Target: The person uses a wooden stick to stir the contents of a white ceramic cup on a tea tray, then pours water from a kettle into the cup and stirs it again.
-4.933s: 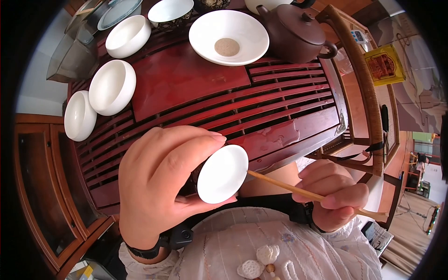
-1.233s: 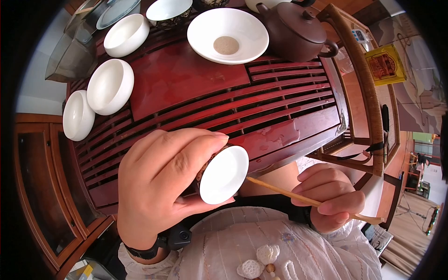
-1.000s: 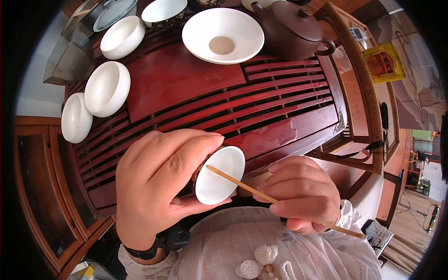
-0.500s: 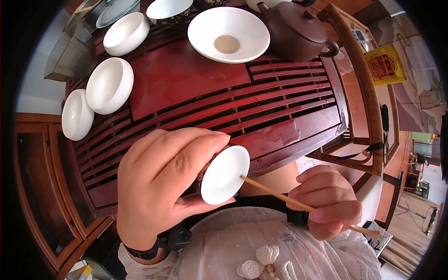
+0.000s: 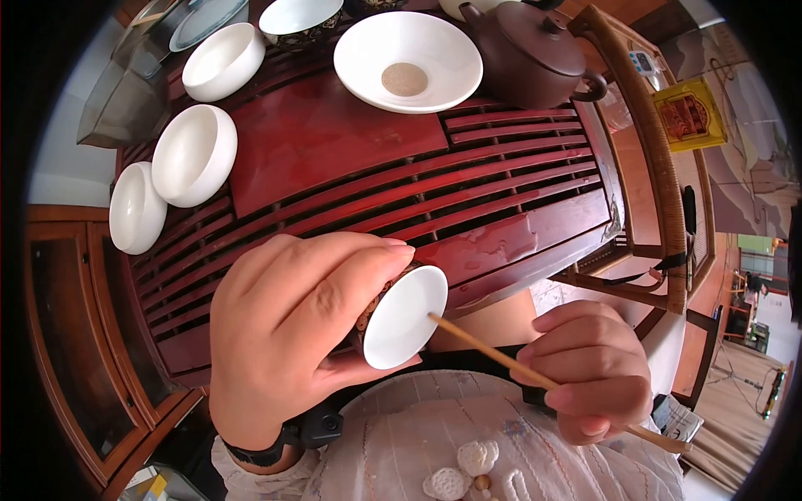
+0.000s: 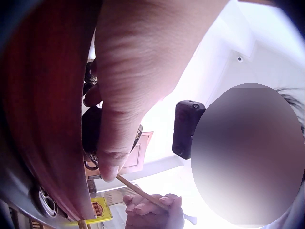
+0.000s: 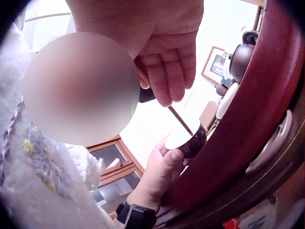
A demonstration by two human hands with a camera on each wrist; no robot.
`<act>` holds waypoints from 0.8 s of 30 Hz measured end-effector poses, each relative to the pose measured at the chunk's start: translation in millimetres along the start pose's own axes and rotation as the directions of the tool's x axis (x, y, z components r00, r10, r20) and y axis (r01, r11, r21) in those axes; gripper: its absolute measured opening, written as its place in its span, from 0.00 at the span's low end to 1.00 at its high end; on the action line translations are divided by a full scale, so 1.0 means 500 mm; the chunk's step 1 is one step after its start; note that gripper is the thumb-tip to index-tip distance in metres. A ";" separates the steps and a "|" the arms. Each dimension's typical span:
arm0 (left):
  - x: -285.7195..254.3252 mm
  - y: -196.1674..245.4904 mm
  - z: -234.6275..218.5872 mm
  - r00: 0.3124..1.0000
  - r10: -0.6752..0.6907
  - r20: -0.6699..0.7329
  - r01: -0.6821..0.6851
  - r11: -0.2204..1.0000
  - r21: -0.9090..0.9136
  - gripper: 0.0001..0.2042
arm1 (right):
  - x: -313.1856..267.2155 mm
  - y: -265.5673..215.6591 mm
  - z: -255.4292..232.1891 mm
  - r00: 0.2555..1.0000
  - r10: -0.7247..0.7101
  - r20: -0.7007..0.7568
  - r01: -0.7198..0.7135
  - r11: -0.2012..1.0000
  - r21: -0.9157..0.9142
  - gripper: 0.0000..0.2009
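The left hand (image 5: 288,330) grips a small cup (image 5: 406,317), white inside and dark-patterned outside, tilted so its mouth faces the right hand. A thin wooden stick (image 5: 493,352) is pinched in the right hand (image 5: 589,367), its narrow tip over the cup's opening near the right rim; whether it touches cannot be told. In the right wrist view the stick (image 7: 180,119) slants to the patterned cup (image 7: 193,145), held by the left hand (image 7: 159,174). The left wrist view shows the left thumb (image 6: 114,152) against the dark cup (image 6: 91,131).
The slatted red tea tray (image 5: 334,134) bears a wide white bowl (image 5: 408,50), a brown teapot (image 5: 535,58), several white cups (image 5: 194,156), a patterned bowl (image 5: 301,18) and a glass vessel (image 5: 125,100). A rattan stand (image 5: 660,167) with a yellow packet (image 5: 689,115) is at the right.
A second ago the stick reached deep over the cup's interior; its tip has since drawn back toward the right rim with the right hand. Over the last half second, both hands shifted slightly downward.
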State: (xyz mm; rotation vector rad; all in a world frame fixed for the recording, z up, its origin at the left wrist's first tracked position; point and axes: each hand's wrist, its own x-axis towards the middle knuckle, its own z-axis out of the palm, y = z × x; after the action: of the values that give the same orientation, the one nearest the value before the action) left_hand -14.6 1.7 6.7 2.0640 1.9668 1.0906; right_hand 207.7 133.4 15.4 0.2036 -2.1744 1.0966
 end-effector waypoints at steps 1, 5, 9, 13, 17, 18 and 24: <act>0.000 0.000 -0.001 1.000 -0.001 0.001 0.001 1.000 -0.001 0.32 | 0.002 -0.002 -0.002 1.000 0.017 -0.006 -0.017 0.998 -0.055 0.13; 0.000 0.002 -0.001 1.000 -0.008 0.002 0.008 1.000 0.008 0.32 | 0.009 -0.004 0.005 1.000 0.021 0.018 -0.022 0.998 0.053 0.13; 0.000 0.000 0.000 1.000 0.001 -0.003 -0.001 1.000 0.009 0.32 | 0.017 -0.007 0.003 0.999 0.035 0.015 -0.035 0.999 -0.022 0.12; 0.000 0.000 0.003 1.000 0.011 -0.022 -0.011 1.000 -0.001 0.32 | 0.021 -0.005 0.012 0.998 0.056 -0.016 -0.055 0.998 0.036 0.13; 0.000 0.002 0.000 1.000 -0.003 -0.001 0.003 1.000 -0.004 0.32 | 0.025 -0.006 0.003 0.997 0.053 0.054 -0.050 0.997 -0.054 0.13; 0.000 0.002 0.000 1.000 -0.005 -0.004 0.005 1.000 -0.002 0.32 | 0.024 -0.004 0.004 0.996 0.069 0.053 -0.069 0.998 -0.004 0.13; 0.000 0.002 0.001 1.000 -0.006 -0.006 0.006 1.000 -0.006 0.32 | 0.027 -0.007 0.002 0.994 0.081 0.080 -0.077 0.996 -0.047 0.12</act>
State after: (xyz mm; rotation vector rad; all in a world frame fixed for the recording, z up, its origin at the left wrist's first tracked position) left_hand -13.4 1.8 6.9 2.0533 1.9691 1.1016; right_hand 198.4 132.4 26.2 0.1460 -2.2944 1.1004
